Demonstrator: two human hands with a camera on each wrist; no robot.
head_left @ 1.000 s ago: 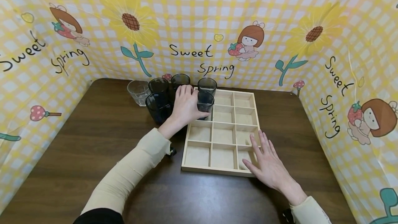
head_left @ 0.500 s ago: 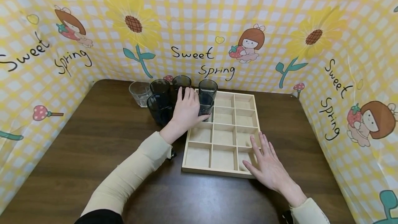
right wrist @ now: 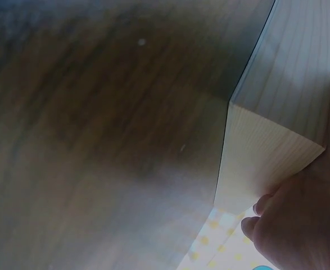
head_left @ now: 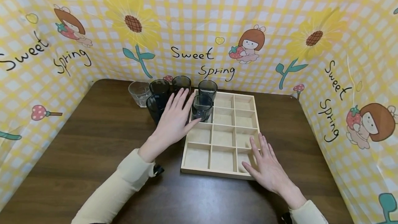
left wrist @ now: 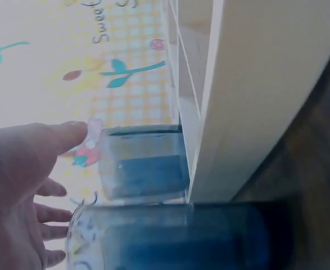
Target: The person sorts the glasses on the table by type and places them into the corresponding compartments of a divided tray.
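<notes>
My left hand [head_left: 172,123] hovers with fingers extended just left of a smoky grey glass [head_left: 202,104], which stands upright in a left-column compartment of the wooden divided tray [head_left: 217,173]. Behind it, a second smoky glass [head_left: 207,87] occupies the back left compartment. In the left wrist view, my left hand [left wrist: 18,185] is beside the rim of a near dark glass [left wrist: 170,239], the thumb apart from it; one glass [left wrist: 145,163] shows beyond, in the tray. My right hand [head_left: 270,167] rests with spread fingers on the tray's near right corner.
Left of the tray stand several dark glasses, including a front one [head_left: 153,105], one behind it [head_left: 159,86] and one at the back [head_left: 181,82]. A clear glass [head_left: 138,93] is at the far left of this group. A checked cloth [head_left: 192,20] walls off the table's back.
My left hand has let go of the front glass in the tray and drawn back leftward, its fingers now straighter. My right hand has stayed at the tray's corner.
</notes>
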